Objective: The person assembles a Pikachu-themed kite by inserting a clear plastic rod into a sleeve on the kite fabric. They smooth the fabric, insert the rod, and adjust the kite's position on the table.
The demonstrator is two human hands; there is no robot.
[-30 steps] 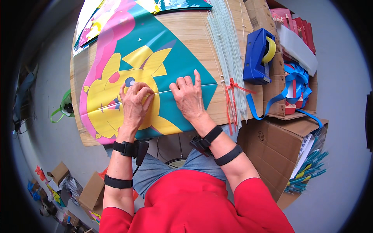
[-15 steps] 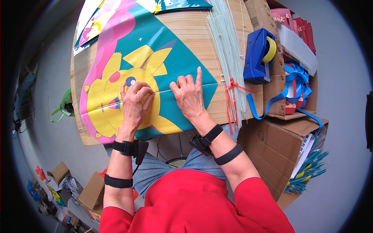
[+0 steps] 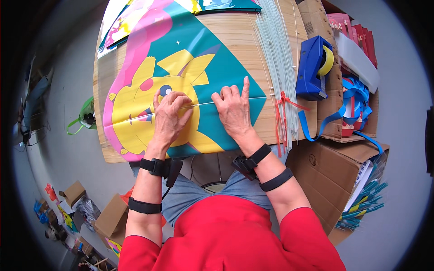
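Observation:
A plastic kite sheet [image 3: 217, 58], teal and pink with a yellow cartoon figure, lies spread over the wooden table. A thin white rod [image 3: 205, 103] runs across it toward the right corner. On the yellow figure, my left hand [image 3: 169, 115] is closed, thumb and fingers pinching at the rod's line. Farther right, my right hand [image 3: 233, 108] has most fingers curled down onto the rod and its outer finger stretched out. The right thumb is hidden beneath the hand. Both hands rest on the sheet.
Right of the sheet lies a bundle of thin white rods [image 3: 282, 67] with a red ribbon [image 3: 283, 108]. Beyond it are a blue tape dispenser [image 3: 311, 67] and a cardboard box [image 3: 325, 171]. More printed sheets [image 3: 118, 31] lie at the far left. A wooden table edge [image 3: 108, 156] runs nearby.
The whole view has shifted, so the table and hands appear farther right. Against the sheet, both hands hold nearly the same places and grips.

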